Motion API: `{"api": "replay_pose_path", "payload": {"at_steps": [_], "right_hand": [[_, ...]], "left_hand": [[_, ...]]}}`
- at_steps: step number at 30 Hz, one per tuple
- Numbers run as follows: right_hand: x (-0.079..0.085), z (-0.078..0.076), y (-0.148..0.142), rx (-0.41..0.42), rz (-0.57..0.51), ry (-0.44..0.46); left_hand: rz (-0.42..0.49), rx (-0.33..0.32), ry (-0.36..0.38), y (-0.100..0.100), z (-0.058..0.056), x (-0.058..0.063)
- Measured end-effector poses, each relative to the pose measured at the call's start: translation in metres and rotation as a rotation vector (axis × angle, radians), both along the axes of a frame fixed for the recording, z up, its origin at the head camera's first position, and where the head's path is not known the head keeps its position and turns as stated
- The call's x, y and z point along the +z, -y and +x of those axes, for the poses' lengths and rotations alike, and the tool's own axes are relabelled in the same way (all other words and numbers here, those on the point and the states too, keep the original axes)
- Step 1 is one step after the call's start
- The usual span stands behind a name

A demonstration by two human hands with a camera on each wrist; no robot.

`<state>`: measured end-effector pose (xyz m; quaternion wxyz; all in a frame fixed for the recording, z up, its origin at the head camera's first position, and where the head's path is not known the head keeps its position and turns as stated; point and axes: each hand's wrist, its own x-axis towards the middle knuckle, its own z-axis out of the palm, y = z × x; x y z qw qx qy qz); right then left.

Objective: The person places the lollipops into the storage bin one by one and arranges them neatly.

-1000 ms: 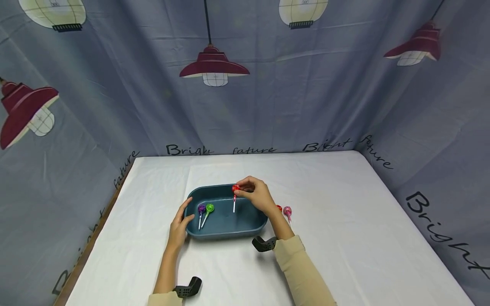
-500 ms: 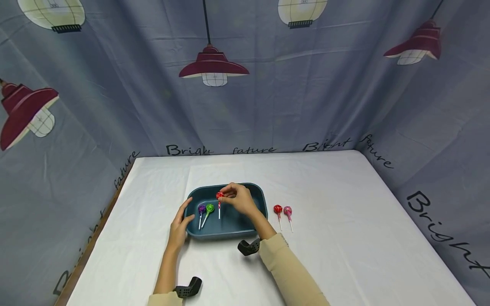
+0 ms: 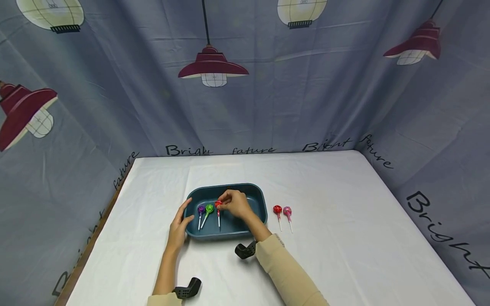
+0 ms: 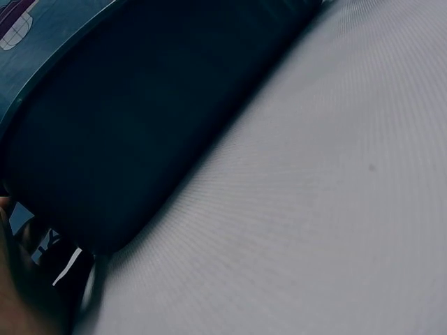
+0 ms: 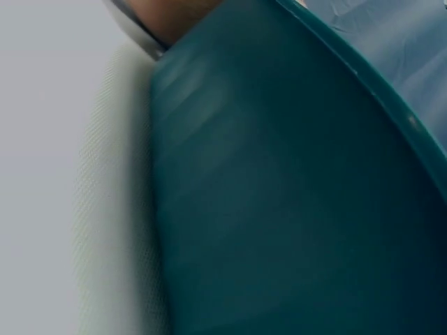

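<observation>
My right hand (image 3: 236, 205) pinches the head of a red lollipop (image 3: 218, 214) inside the dark teal tray (image 3: 245, 233), its white stick pointing toward me. Just left of it, a green lollipop (image 3: 209, 208) and a purple lollipop (image 3: 201, 209) lie in the tray. At the tray's left end, my left hand (image 3: 178, 227) holds the rim, thumb over the edge. The left wrist view shows its fingers beside the tray's outer wall (image 4: 140, 118). Neither wrist view shows the lollipops; the tray wall (image 5: 279, 195) fills much of the right one.
On the white tablecloth (image 3: 344, 238) right of the tray lie another red lollipop (image 3: 277, 209) and a pink lollipop (image 3: 287, 211), side by side. A grey-blue curtain (image 3: 268, 110) with printed lamps hangs behind the table.
My right hand has carried the red lollipop leftward and down into the tray, beside the green one. The red lollipop outside has come fully into view. My left hand stays put.
</observation>
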<state>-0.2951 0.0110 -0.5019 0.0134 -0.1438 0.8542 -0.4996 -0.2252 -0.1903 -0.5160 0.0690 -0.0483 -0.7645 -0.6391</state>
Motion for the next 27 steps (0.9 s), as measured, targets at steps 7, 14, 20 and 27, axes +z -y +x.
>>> {"api": "replay_pose_path", "payload": {"at_steps": [7, 14, 20, 27], "right_hand": [[0.0007, 0.001, 0.003, 0.027, 0.029, 0.02], [-0.0019, 0.0005, 0.0031, 0.04, 0.078, 0.021], [-0.0035, 0.0016, 0.0034, 0.043, 0.097, 0.013], [-0.0031, 0.0008, 0.0045, 0.041, 0.13, 0.028]], "left_hand": [[0.006, -0.001, 0.005, 0.0002, -0.0002, -0.001], [0.011, -0.001, 0.01, -0.0002, 0.0001, -0.0015], [0.01, -0.003, 0.024, -0.0005, 0.0003, -0.0028], [0.025, 0.004, 0.016, -0.0008, -0.0001, -0.0012]]}}
